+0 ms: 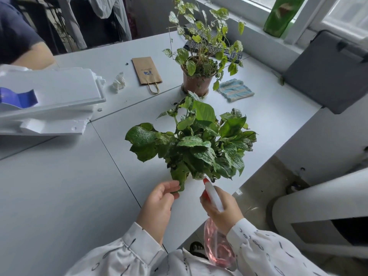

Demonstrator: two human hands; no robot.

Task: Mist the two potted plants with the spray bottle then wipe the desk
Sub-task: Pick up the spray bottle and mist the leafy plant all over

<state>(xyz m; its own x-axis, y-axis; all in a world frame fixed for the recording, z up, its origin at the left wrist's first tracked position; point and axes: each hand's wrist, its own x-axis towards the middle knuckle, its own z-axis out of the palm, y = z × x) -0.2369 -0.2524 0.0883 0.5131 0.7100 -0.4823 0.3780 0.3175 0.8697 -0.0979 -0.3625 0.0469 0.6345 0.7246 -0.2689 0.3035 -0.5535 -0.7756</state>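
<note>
Daylight enters a white-framed window [310, 18]; just below it leans a dark grey rectangular panel [326, 74], and farther below lies mottled brownish floor [264, 182].

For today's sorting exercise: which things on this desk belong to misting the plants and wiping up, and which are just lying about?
Job: spray bottle, near plant, far plant, striped cloth (likely for wiping), desk.
Lying about: paper bag, crumpled tissue, foam slabs, keyboard.
</note>
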